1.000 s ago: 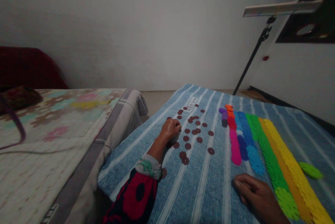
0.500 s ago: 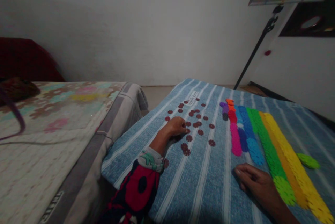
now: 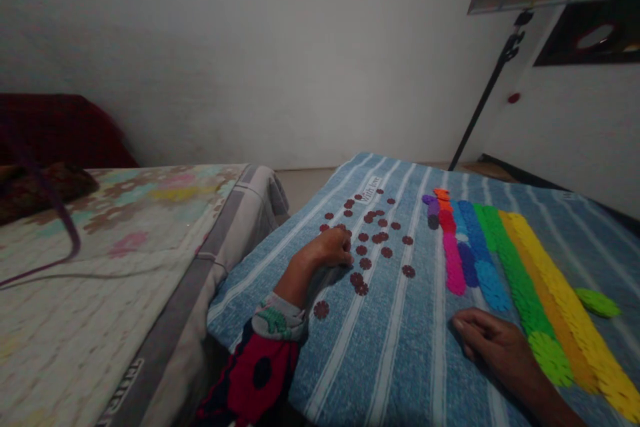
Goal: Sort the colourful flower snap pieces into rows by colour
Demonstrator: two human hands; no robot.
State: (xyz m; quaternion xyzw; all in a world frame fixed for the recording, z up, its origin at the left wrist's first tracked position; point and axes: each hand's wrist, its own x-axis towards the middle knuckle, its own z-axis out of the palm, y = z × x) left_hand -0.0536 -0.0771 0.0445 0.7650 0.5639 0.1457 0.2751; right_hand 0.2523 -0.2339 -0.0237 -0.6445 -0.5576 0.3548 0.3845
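Several dark brown, flower-shaped discs [image 3: 365, 263] lie scattered over the blue striped cloth [image 3: 400, 320]. Among them, at their left side, my left hand [image 3: 327, 247] is low over the cloth with its fingers curled together. Whatever its fingertips may hold is hidden. A single brown disc [image 3: 321, 309] lies nearer to me, beside my left wrist. My right hand [image 3: 493, 340] rests on the cloth at the right, its fingers loosely curled in and no object showing between them. Close to it are overlapping rows of coloured discs: pink [image 3: 454, 267], light blue [image 3: 493, 286], green [image 3: 523, 287] and yellow [image 3: 565, 287].
Small purple [image 3: 430, 200], orange [image 3: 442, 197] and red [image 3: 447, 221] groups stand at the rows' far end. Some lime-green discs [image 3: 597, 303] lie farther right. A bed with a patterned cover [image 3: 165, 247] is at the left. A lamp on a black pole [image 3: 483, 100] stands behind.
My left hand has drawn slightly back and left from the brown discs, its fingers still curled. My right hand stays resting on the cloth. The view has shifted slightly.
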